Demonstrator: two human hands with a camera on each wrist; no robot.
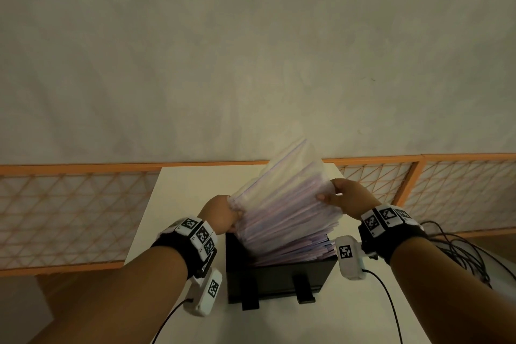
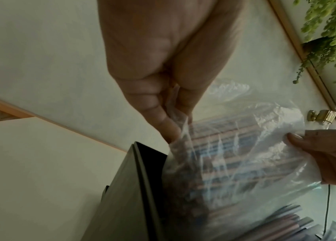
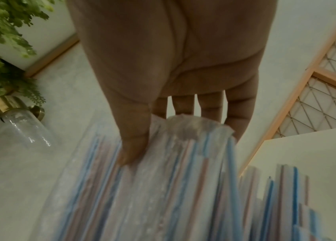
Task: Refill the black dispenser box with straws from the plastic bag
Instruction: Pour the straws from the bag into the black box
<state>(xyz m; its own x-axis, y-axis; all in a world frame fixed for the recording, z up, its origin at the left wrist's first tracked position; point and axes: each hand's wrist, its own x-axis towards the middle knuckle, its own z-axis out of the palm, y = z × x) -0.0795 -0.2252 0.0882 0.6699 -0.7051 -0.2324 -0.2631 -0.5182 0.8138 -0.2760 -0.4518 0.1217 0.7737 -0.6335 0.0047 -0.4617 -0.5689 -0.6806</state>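
1. The plastic bag (image 1: 282,204), full of straws (image 1: 290,243) (pink and blue), tilts over the open black dispenser box (image 1: 279,279) at the table's (image 1: 178,204) centre.
2. The left hand (image 1: 220,215) pinches its 9 o'clock edge.
3. The right hand (image 1: 349,198) grips its 3 o'clock edge.

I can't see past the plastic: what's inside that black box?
Striped straws fill the top of the black box, under the plastic bag both hands hold. Lower down, the walls hide everything.
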